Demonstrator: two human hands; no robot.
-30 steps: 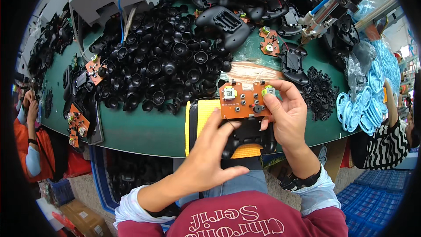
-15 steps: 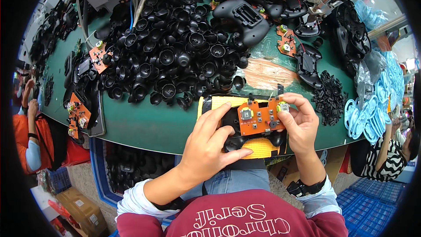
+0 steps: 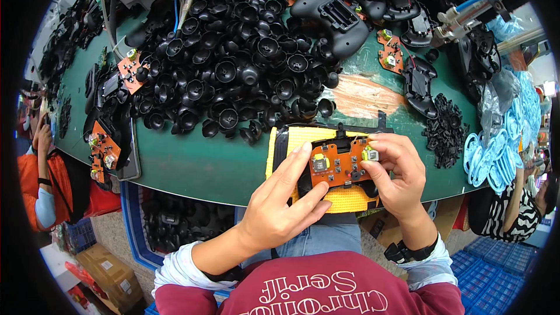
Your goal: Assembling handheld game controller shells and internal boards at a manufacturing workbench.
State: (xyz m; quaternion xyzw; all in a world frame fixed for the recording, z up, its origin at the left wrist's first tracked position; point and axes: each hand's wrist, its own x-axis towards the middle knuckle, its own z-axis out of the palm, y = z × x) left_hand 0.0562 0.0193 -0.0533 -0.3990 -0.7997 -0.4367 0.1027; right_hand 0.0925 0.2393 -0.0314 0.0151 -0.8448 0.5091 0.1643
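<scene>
An orange circuit board with small buttons and two thumbstick modules lies over a black controller shell. My right hand pinches the board's upper right corner at the green-and-white thumbstick module. Spread fingers of my left hand rest along the board's left side, one fingertip at its lower edge and another near the upper left corner. Beneath the shell is a yellow textured pad with black strips, at the table's near edge. My fingers and the board cover much of the shell.
Black thumbstick caps form a large heap beyond my hands. Assembled circuit boards lie at left. A controller shell, small black parts and pale blue rings sit farther right. Other people work at both sides.
The board has moved slightly left and tilted, with its lower edge down over the shell. My left finger has straightened from the shell onto the board's lower edge. My right hand keeps its pinch.
</scene>
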